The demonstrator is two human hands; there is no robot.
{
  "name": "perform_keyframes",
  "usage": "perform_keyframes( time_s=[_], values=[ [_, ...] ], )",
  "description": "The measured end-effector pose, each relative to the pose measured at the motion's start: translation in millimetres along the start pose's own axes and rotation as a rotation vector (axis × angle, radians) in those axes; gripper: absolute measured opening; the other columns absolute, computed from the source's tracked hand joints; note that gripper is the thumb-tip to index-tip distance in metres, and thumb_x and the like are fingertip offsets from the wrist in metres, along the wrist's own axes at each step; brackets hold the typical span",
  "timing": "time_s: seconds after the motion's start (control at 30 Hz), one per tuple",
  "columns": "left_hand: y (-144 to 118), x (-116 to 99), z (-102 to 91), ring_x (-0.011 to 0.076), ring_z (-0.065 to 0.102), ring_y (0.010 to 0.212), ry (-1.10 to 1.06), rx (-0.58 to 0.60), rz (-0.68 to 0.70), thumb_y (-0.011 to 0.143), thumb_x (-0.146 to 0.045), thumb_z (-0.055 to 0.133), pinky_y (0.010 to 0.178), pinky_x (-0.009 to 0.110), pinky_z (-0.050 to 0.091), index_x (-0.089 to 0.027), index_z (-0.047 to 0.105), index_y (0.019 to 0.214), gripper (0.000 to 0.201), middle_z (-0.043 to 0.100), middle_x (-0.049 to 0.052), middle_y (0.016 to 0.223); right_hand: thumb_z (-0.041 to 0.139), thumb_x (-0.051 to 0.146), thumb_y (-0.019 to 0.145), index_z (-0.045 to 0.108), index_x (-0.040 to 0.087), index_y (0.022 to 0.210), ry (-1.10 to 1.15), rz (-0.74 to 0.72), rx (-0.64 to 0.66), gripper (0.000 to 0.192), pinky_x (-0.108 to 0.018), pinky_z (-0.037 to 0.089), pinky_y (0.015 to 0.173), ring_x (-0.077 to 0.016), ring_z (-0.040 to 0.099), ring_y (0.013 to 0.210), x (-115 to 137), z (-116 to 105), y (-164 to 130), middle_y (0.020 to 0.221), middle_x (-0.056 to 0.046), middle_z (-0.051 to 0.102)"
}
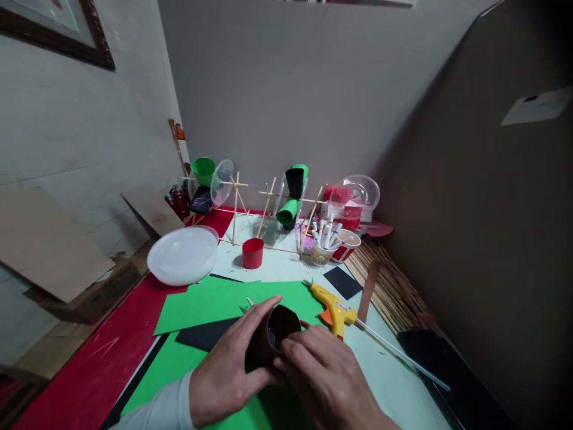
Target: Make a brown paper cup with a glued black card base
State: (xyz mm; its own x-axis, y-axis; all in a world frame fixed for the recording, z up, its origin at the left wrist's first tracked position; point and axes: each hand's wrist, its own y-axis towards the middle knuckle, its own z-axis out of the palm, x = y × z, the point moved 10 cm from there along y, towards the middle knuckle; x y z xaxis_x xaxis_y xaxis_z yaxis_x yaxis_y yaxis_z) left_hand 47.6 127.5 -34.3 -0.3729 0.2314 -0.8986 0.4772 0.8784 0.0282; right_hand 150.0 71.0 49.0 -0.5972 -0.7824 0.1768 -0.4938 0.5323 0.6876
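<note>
Both hands are closed around a dark paper cup (262, 345), a rolled cone-like piece with its open mouth tilted up. My left hand (226, 373) wraps its left side, thumb below and fingers along the far side. On the right, my right hand (324, 373) pinches the cup's rim and wall with bent fingers. Beneath them lie green sheets (192, 304) and a black sheet (206, 335). Partly hidden scissors (249, 303) show just behind my left fingers. A yellow glue gun (333, 304) with a long clear stick rests beyond my right hand.
At the back, stick frames (235, 209) carry green and black paper cups (287, 211). A red paper ring (252, 254), white plastic bowl (183, 255), cup of markers (322, 254), small black piece (342, 282) and wooden sticks (389, 286) surround the work area.
</note>
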Motion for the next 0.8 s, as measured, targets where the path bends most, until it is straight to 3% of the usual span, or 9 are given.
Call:
perform_keyframes(
  time_s=[0.1,0.23,0.33,0.53,0.67,0.8],
  values=[
    [-0.7,-5.7,-9.1,0.0322,0.030,0.155,-0.072,-0.059,0.020,0.074,-0.019,0.080,0.128,0.054,0.023,-0.031,0.031,0.158,0.098,0.035,0.008,0.168,0.050,0.018,0.104,0.063,0.016,0.093,0.022,0.054,0.047,0.016,-0.028,0.045,0.060,-0.0171,0.057,0.067,-10.0,-0.9,7.8,0.080,-0.005,0.067],
    [-7.2,-12.4,-41.7,0.0323,0.047,0.144,-0.203,-0.300,0.051,0.089,-0.036,0.069,0.120,0.051,0.039,-0.031,0.038,0.152,0.070,0.042,0.011,0.162,0.053,0.019,0.102,0.065,0.017,0.099,-0.062,0.172,0.160,0.012,-0.029,0.051,0.068,-0.0192,0.063,0.079,-44.8,-0.3,29.0,0.091,-0.008,0.068],
    [-11.2,-10.9,-59.3,0.0316,0.057,0.134,-0.221,-0.428,0.028,0.093,-0.044,0.065,0.114,0.049,0.045,-0.029,0.049,0.141,0.053,0.052,0.011,0.152,0.058,0.017,0.100,0.066,0.016,0.105,-0.123,0.233,0.232,0.010,-0.033,0.053,0.077,-0.0209,0.066,0.088,-81.5,8.9,50.4,0.099,-0.010,0.069],
    [-9.7,-11.4,-57.7,0.0326,0.052,0.137,-0.083,-0.422,0.055,0.094,-0.043,0.062,0.118,0.053,0.038,-0.027,0.056,0.133,0.043,0.058,0.012,0.145,0.064,0.029,0.100,0.067,0.015,0.113,-0.221,0.324,0.423,0.019,-0.041,0.059,0.087,-0.0206,0.069,0.099,-145.4,56.4,80.1,0.112,-0.006,0.070],
    [-9.7,-17.6,-55.2,0.0346,0.054,0.134,0.028,-0.407,0.092,0.095,-0.041,0.059,0.116,0.059,0.039,-0.025,0.059,0.131,0.039,0.062,0.014,0.139,0.065,0.034,0.100,0.065,0.016,0.121,-0.246,0.335,0.560,0.028,-0.043,0.060,0.087,-0.0218,0.069,0.101,-166.2,88.7,79.7,0.120,-0.008,0.068],
    [-9.3,-20.6,-53.9,0.0352,0.056,0.132,0.065,-0.388,0.104,0.094,-0.039,0.058,0.115,0.061,0.040,-0.025,0.062,0.128,0.037,0.062,0.014,0.138,0.065,0.034,0.100,0.064,0.016,0.124,-0.258,0.329,0.634,0.031,-0.044,0.059,0.089,-0.0228,0.069,0.104,-176.5,105.9,70.8,0.123,-0.009,0.067]
  ],
)
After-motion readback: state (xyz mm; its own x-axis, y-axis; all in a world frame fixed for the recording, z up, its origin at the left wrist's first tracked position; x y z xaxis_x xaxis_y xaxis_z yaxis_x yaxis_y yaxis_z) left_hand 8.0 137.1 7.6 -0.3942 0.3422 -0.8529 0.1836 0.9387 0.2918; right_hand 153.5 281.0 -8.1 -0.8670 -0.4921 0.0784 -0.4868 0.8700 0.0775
